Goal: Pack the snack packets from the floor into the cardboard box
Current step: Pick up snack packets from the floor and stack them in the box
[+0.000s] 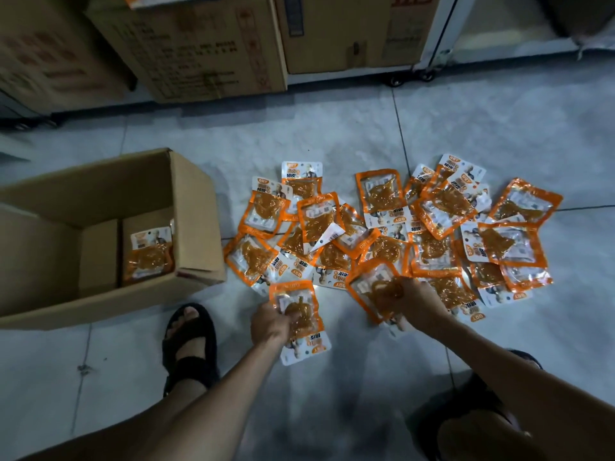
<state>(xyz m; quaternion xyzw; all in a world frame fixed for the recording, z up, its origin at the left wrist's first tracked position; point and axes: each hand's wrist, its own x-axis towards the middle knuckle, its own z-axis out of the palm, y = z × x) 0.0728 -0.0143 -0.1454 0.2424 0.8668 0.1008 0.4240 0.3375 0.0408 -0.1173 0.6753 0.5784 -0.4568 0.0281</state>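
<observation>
Several orange and white snack packets (pixel 432 224) lie in a loose heap on the grey tiled floor, right of centre. The open cardboard box (pixel 196 207) stands to their left, with one packet (pixel 149 254) upright against its inner right wall. My left hand (pixel 271 322) grips a packet (pixel 301 319) at the heap's near edge. Further right, my right hand (pixel 414 302) is closed on another packet (pixel 369 287), at the front of the pile.
Large sealed cartons (pixel 206 51) stand along the far wall, beside a wheeled white rack (pixel 432 38). My sandalled left foot (pixel 189 341) is planted just below the box, and my right foot (pixel 479 394) is at the lower right.
</observation>
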